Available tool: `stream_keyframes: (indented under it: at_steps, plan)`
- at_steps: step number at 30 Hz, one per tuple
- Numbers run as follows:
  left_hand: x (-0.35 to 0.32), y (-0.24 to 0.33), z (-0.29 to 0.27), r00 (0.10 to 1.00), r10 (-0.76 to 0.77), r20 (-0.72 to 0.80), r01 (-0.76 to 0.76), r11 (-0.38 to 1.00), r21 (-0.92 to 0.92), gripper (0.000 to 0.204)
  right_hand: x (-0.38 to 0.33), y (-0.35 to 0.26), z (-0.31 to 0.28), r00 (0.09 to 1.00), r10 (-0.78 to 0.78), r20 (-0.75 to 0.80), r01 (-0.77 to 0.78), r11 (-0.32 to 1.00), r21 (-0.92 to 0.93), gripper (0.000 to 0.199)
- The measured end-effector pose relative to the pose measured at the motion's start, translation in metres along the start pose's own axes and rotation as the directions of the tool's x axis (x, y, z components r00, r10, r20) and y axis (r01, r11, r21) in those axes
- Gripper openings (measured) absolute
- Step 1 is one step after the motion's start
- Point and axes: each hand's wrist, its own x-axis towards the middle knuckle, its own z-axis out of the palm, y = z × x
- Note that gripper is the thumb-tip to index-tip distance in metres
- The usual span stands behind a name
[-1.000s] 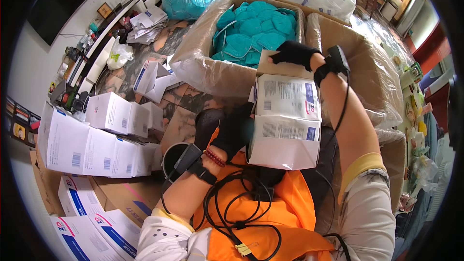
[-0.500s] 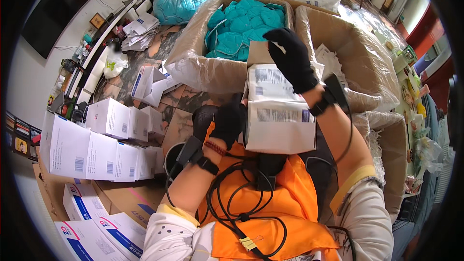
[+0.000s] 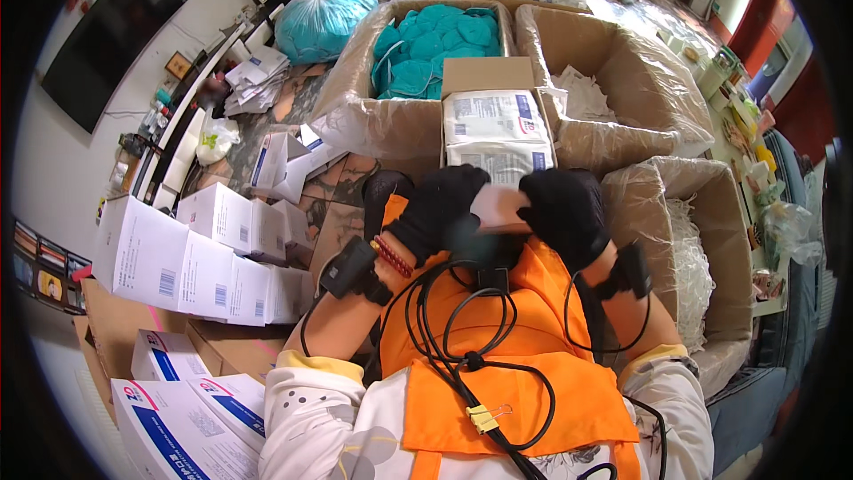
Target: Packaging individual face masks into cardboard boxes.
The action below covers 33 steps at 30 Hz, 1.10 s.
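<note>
In front of my lap is a white cardboard box (image 3: 487, 74), its far flap raised, with printed white packets (image 3: 496, 117) lying in two rows inside. My black-gloved left hand (image 3: 437, 213) and black-gloved right hand (image 3: 566, 215) are closed at the box's near end, pinching a pale flap (image 3: 499, 206) between them. The flap and the left fingertips are blurred by motion. Just below it is a faint teal smear that I cannot make out. Beyond the box, a plastic-lined carton (image 3: 333, 120) holds a heap of teal cup-shaped masks (image 3: 437, 43).
At right, one lined carton (image 3: 635, 93) holds white pieces and a nearer one (image 3: 640, 253) holds clear crumpled plastic. White boxes (image 3: 204, 276) stand at left, with more boxes (image 3: 182, 422) below. A bag of teal masks (image 3: 324, 22) sits at the back left. Cables (image 3: 462, 360) hang over my orange apron.
My right hand has come down from the raised far flap to the box's near end. My left hand has moved from the box's left side toward the near end.
</note>
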Motion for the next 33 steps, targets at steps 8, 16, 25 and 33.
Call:
stream_keyframes:
  at_steps: [8, 16, 25, 33]
  plan:
    - [-0.035, 0.013, 0.029, 0.929, 0.368, 0.039, -0.363, 0.885, 0.293, 0.009, -0.082, 0.003, 0.011, 0.984, -0.058, 0.169, 0.091, 0.977, -0.192, 0.007]
    - [-0.034, 0.007, 0.032, 0.954, 0.298, -0.035, -0.295, 0.952, 0.078, 0.025, -0.068, 0.003, 0.01, 0.996, 0.093, -0.011, -0.089, 0.972, 0.218, 0.022]
    - [-0.026, 0.0, 0.06, 0.987, 0.101, -0.127, -0.077, 0.98, 0.183, 0.032, -0.059, 0.015, 0.071, 0.955, 0.245, -0.169, -0.222, 0.964, 0.148, 0.02]
    - [-0.01, -0.005, 0.024, 0.992, 0.088, -0.091, -0.088, 0.996, 0.006, 0.035, -0.075, -0.005, 0.049, 0.948, 0.258, -0.185, -0.193, 0.931, 0.309, 0.021]
